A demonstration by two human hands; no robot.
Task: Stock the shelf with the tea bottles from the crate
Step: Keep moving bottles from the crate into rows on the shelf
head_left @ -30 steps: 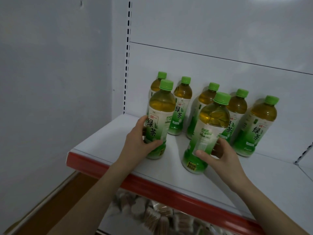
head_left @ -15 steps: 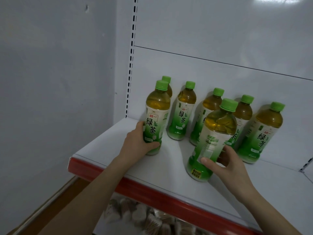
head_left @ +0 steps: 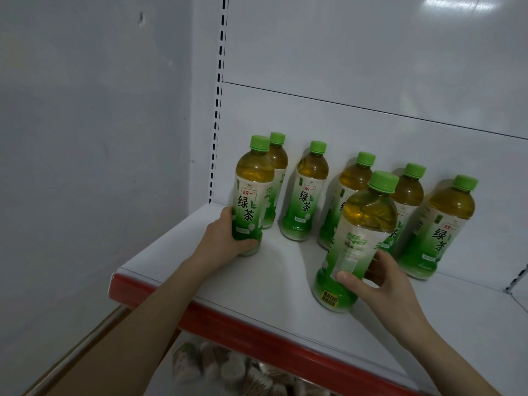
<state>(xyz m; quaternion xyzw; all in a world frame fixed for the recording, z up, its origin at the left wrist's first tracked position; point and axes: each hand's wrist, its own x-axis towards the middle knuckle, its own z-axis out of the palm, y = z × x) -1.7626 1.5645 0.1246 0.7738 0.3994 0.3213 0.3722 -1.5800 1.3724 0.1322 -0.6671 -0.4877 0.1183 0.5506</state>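
Hands outstretched, left hand (head_left: pixel 225 242) grips the left tea bottle (head_left: pixel 251 201), right hand (head_left: pixel 385 287) the front tea bottle (head_left: pixel 357 241).

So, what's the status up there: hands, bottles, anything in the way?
Left hand grips left front bottle, standing on shelf. Right hand grips right front bottle, also standing. Five back-row bottles close behind; nothing else in the way.

setting: a shop, stocked display shelving.
white metal shelf (head_left: pixel 280 284) with a red strip (head_left: pixel 257 341) along its front edge, set beside a slotted upright (head_left: pixel 218 110) and a plain white back panel (head_left: pixel 371 67); identical green-capped tea bottles (head_left: pixel 305 195) standing in a row at the back; blurred packets (head_left: pixel 228 372) of stock on the level below.
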